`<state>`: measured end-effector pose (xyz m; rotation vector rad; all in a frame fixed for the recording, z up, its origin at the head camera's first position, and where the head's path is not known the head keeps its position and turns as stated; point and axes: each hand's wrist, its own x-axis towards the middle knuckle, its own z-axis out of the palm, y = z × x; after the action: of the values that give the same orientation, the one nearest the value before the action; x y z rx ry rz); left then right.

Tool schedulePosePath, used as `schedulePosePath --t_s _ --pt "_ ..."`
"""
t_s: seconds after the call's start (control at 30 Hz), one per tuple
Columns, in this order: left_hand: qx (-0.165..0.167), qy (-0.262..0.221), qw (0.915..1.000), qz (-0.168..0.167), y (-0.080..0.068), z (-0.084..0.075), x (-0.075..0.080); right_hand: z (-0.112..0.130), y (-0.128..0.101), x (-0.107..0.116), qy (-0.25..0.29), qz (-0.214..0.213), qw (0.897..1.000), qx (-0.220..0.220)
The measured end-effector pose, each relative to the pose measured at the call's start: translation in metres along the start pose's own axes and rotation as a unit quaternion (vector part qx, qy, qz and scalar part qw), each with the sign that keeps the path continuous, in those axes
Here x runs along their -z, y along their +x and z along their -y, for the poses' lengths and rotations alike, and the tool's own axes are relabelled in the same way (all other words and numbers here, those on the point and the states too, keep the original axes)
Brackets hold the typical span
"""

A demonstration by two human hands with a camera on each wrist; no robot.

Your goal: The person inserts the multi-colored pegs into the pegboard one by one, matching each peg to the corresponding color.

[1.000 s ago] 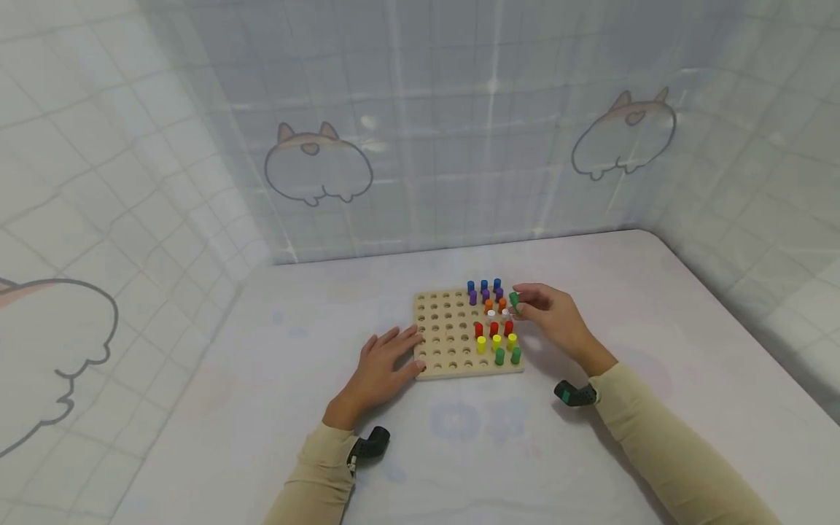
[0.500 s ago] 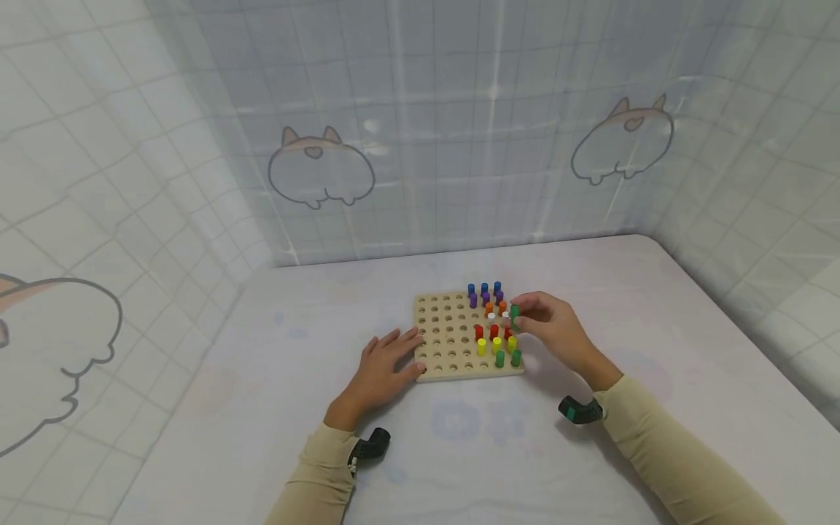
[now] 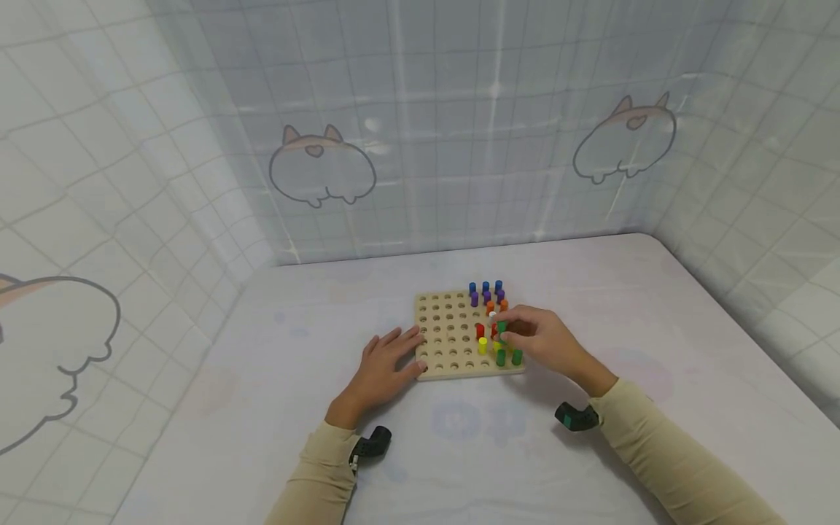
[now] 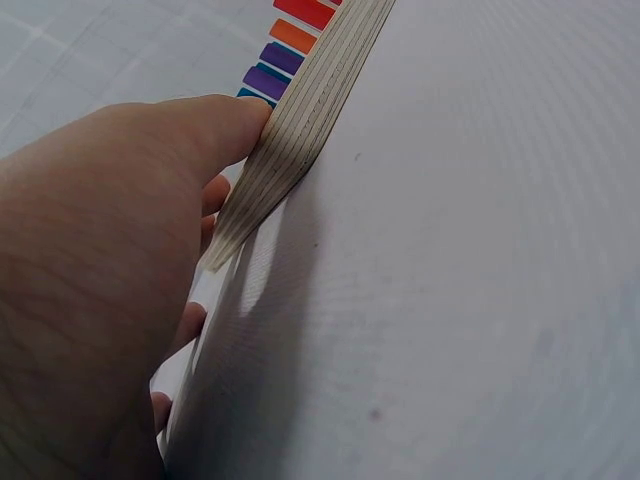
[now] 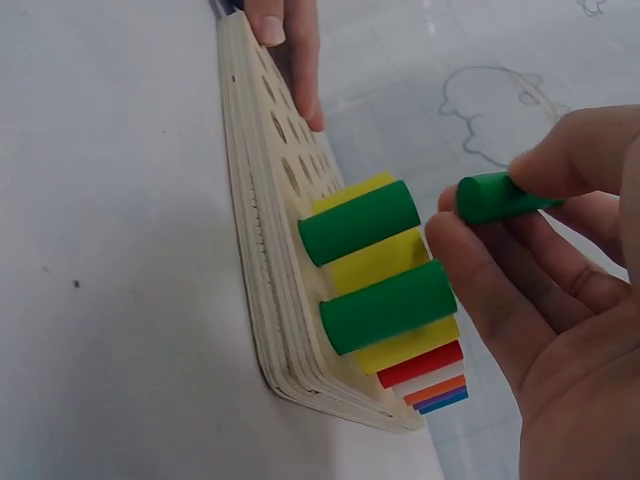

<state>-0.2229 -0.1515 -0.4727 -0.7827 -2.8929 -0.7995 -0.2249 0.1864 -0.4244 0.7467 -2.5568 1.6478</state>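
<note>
One green peg (image 5: pixel 490 196) between fingers (image 5: pixel 560 160), wrist-view only

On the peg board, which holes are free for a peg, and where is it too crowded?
The wooden board has bare holes across its left and middle columns, between the left hand at its left edge and the standing pegs. The right columns are crowded: coloured pegs stand there, and the right hand holds a green peg above them.
</note>
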Motion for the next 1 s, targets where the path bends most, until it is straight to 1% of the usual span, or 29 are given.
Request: schedulePosePath --t_s 0.07,0.23,0.33,0.4,0.5,0.6,0.87,1.0 --pt "-0.001 0.0 1.0 -0.001 0.0 0.0 0.0 0.0 0.0 -0.002 -0.01 0.007 1.0 0.003" --pt "-0.003 0.003 1.0 -0.002 0.0 0.001 -0.001 0.002 0.0 -0.008 -0.014 0.017 1.0 0.013" --pt "-0.003 0.003 1.0 -0.003 0.0 0.0 0.0 0.004 0.0 -0.01 -0.031 0.029 0.999 0.031" --pt "-0.003 0.003 1.0 -0.004 0.0 0.0 0.0 0.006 0.001 -0.012 -0.052 0.037 0.997 0.051" --pt "-0.003 0.001 1.0 -0.005 -0.001 -0.001 0.0 0.005 0.001 -0.015 -0.097 0.042 0.991 0.084" --pt "0.0 0.001 1.0 -0.003 -0.001 -0.001 0.0 0.003 0.0 -0.018 -0.142 0.049 0.984 0.098" --pt "0.003 0.004 1.0 -0.001 0.0 -0.001 0.0 0.003 -0.002 -0.025 -0.223 0.057 0.968 0.102" --pt "0.005 0.005 1.0 0.005 0.0 -0.001 0.0 0.003 -0.002 -0.028 -0.258 0.081 0.959 0.09"
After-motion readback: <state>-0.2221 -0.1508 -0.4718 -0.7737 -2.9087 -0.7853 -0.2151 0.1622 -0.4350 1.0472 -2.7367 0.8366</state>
